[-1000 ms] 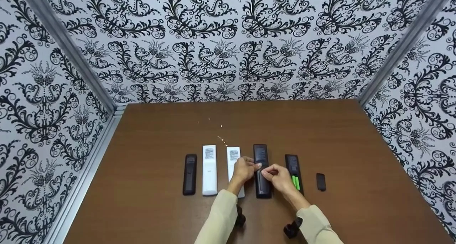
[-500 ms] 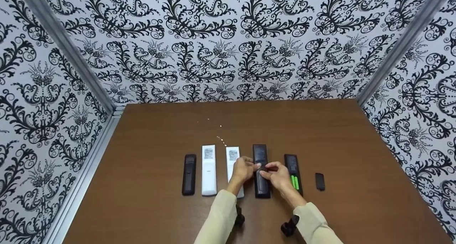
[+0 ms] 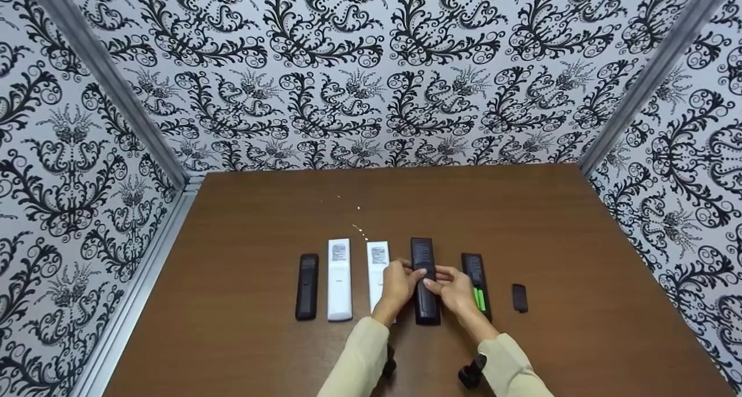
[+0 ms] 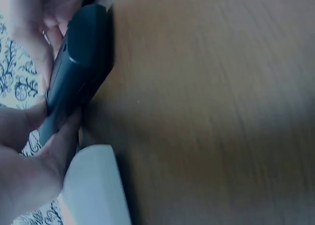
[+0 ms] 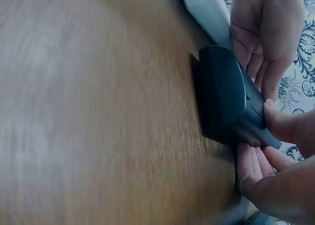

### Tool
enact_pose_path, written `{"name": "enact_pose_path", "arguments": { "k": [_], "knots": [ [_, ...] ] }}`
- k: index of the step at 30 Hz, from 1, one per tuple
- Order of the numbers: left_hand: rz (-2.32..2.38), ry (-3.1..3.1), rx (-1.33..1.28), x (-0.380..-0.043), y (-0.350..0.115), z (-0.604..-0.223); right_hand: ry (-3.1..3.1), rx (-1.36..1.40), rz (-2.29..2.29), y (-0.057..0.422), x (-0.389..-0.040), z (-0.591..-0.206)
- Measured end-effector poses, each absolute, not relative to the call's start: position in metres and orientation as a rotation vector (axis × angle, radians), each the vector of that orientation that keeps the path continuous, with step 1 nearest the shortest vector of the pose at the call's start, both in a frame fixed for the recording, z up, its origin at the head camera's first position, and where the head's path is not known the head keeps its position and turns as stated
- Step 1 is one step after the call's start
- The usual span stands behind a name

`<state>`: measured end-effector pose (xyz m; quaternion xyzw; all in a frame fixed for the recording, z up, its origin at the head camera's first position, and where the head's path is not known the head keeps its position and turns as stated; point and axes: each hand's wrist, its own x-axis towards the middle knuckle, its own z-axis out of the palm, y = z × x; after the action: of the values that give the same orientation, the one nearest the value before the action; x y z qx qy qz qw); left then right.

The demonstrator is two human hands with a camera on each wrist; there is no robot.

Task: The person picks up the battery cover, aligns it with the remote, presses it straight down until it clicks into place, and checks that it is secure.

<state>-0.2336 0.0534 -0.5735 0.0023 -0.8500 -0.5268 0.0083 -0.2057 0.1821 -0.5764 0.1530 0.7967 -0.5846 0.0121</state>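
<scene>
A long black remote control (image 3: pixel 428 307) lies back side up between my hands. My left hand (image 3: pixel 398 285) holds its left side, thumb on the top face and fingers along the edge. From the other side my right hand (image 3: pixel 458 292) grips it the same way; the right wrist view shows the thumb on top of the black remote (image 5: pixel 224 87) and fingers at its lower side. A white remote (image 3: pixel 378 255) is partly hidden under my left forearm. Just right of my right hand lies a smaller black remote (image 3: pixel 473 268), its battery compartment uncovered, showing green batteries (image 3: pixel 479 299).
A small black battery cover (image 3: pixel 520 298) lies at the right. Another white remote (image 3: pixel 339 287) and a slim black remote (image 3: pixel 307 287) lie to the left. The brown table (image 3: pixel 261 211) has small pale flecks near its middle, and patterned walls (image 3: pixel 359 95) enclose it.
My right hand's fingers have gone from a pinch above the long black remote to a hold along its right side. The left hand has stayed on it; the other remotes lie as before.
</scene>
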Motion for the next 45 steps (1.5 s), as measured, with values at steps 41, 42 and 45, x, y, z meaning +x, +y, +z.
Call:
{"name": "enact_pose_path", "arguments": {
  "k": [41, 42, 45],
  "knots": [
    [-1.253, -2.741, -0.166, -0.217, 0.084, -0.547, 2.569, 0.508, -1.867, 0.240, -0.154, -0.552],
    [-1.269, -2.738, -0.190, -0.217, 0.089, -0.547, 2.590, 0.517, -1.859, 0.245, -0.153, -0.550],
    [-1.301, -2.750, -0.234, -0.214, 0.104, -0.548, 2.671, 0.539, -1.796, 0.261, -0.149, -0.547]
  ]
}}
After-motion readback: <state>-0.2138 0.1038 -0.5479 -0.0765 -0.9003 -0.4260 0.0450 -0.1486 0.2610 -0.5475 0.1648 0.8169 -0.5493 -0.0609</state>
